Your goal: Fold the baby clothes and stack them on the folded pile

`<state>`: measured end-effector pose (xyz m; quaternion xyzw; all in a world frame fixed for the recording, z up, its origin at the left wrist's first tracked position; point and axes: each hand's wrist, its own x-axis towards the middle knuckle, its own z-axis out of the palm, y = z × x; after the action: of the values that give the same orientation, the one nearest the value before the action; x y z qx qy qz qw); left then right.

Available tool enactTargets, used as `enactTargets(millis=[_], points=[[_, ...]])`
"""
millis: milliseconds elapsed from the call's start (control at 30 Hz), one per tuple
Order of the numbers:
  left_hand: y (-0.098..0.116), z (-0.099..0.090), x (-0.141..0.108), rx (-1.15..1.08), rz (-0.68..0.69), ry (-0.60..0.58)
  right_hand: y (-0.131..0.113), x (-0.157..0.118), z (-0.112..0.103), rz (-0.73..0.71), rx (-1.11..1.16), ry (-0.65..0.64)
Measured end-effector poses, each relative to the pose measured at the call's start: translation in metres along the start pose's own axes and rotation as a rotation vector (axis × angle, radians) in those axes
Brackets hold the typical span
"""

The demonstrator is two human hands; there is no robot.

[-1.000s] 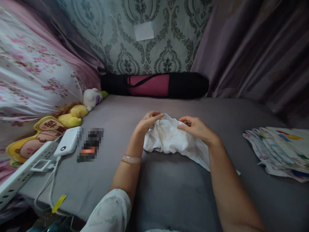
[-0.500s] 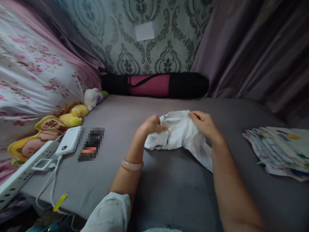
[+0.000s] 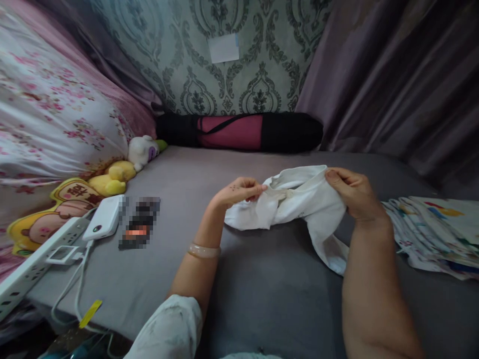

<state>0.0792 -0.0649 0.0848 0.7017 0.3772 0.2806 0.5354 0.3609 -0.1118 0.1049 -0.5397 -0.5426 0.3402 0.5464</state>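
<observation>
Between my hands a white garment (image 3: 295,202) is stretched by its open edge, partly raised off the grey bed sheet (image 3: 262,279). My left hand (image 3: 243,190) pinches the edge on the left with thumb and fingers. On the right, my right hand (image 3: 350,192) grips the other end of that edge, thumb on top. A loose part of the cloth hangs down below my right hand to the sheet. Whether it is a shirt or trousers I cannot make out.
A stack of folded printed cloths (image 3: 445,234) lies at the right. To the left are a white power bank (image 3: 104,218), a blurred dark object (image 3: 140,223), a power strip (image 3: 41,259) with cables, and plush toys (image 3: 112,178). A black and pink long bag (image 3: 232,131) lies along the wall.
My right hand has moved to the right with its end of the garment, so the edge is pulled wider. My left hand has shifted slightly right, still pinching the cloth.
</observation>
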Motion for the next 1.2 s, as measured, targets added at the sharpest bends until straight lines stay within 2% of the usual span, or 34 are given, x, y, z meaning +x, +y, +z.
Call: enactTargets(millis=[67,133,167,233,300,367,433,567,733,967,1100,1200], points=[[-0.009,0.004,0.007,-0.08,0.044,0.172,-0.006,-0.005,-0.001,0.008,0.043,-0.051],[-0.018,0.009,0.012,-0.133,0.05,0.241,-0.011,-0.008,-0.001,0.009,0.077,-0.095],[-0.022,0.012,0.014,-0.164,0.037,0.217,-0.013,-0.01,-0.001,0.011,0.091,-0.106],[-0.027,0.018,0.016,-0.25,-0.012,0.098,-0.014,-0.011,-0.001,0.016,0.12,-0.098],[-0.029,0.022,0.015,-0.328,-0.06,-0.022,-0.013,-0.01,-0.003,0.02,0.147,-0.056],[-0.027,0.024,0.013,-0.367,-0.057,-0.077,-0.009,-0.007,-0.005,0.02,0.166,0.002],[-0.023,0.023,0.011,-0.38,-0.025,-0.057,-0.004,-0.003,-0.008,0.024,0.168,0.063],[-0.012,0.015,0.008,-0.381,0.019,0.087,0.006,0.004,-0.011,0.058,0.158,0.145],[0.009,0.004,-0.002,-0.329,0.062,0.213,0.016,0.01,-0.009,0.112,0.112,0.121],[0.025,0.002,-0.014,-0.132,0.118,0.237,0.018,0.009,-0.004,0.154,0.085,0.09],[0.02,0.006,-0.01,-0.123,0.174,0.157,0.016,0.008,-0.003,0.167,0.096,0.091],[0.014,0.009,-0.004,-0.126,0.153,0.198,0.016,0.009,-0.001,0.157,0.086,0.086]])
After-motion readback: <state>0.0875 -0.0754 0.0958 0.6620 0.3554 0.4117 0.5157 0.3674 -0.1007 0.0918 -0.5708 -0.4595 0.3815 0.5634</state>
